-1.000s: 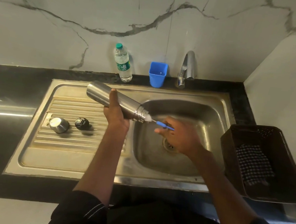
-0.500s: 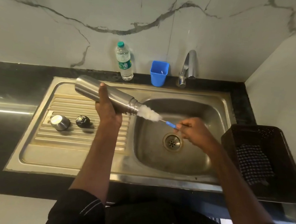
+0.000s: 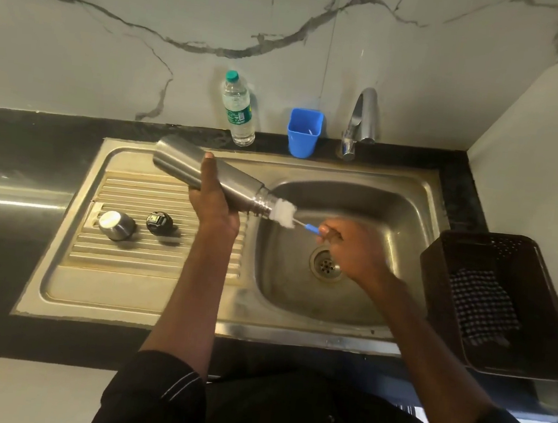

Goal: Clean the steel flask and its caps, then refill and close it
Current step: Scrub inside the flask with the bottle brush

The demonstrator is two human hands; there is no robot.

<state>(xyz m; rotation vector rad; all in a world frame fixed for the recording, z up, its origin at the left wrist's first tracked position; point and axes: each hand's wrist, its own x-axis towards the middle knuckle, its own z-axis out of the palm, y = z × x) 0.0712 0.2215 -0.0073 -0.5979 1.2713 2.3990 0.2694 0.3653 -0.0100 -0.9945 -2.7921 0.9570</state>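
We see a black shirt (image 3: 300,417) with thin white-striped sleeves pushed above the elbows, leaving 2 bare forearms.

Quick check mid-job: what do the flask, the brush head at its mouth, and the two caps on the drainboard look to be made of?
Cylindrical steel flask: brushed metal, soft streaky reflections.
White bottle-brush head: fuzzy, likely sponge or soft bristles; motion blur leaves it open. Its blue handle looks plastic.
Round silver cap: shiny metal, bright highlight on top.
Round black cap: dark, probably plastic.
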